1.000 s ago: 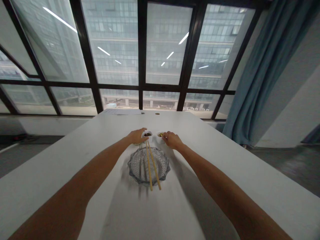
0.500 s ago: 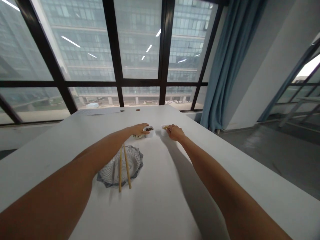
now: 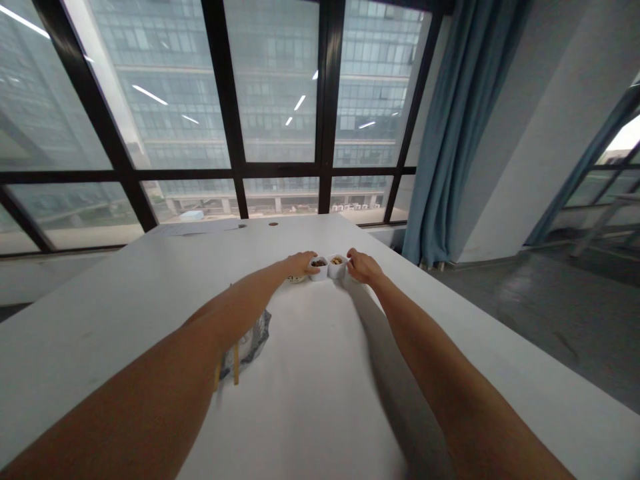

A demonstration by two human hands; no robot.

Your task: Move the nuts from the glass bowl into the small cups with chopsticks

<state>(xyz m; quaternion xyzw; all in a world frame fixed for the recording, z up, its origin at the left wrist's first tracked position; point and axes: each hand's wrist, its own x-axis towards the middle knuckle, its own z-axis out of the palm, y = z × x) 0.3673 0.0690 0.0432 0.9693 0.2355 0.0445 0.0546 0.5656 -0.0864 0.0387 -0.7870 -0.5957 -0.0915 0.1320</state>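
Far out on the white table, my left hand grips a small white cup of dark brown bits, fingers behind and thumb in front. A second white cup, holding yellowish-brown bits, stands right beside it. My right hand is at that cup's right side, thumb and forefinger apart near the rim; whether they touch it is hard to tell. Under the left hand a patterned round dish shows in part. Nearer me, my left forearm hides much of a clear glass plate and two chopsticks.
The white table reaches to dark-framed windows. White sheets lie at its far left, near two round holes in the top. A blue curtain and a pillar stand beyond the right edge.
My left hand has brought the dark-filled cup rightward against the other cup. My right fingers have moved from over the second cup's rim to its outer right side. My view has shifted slightly.
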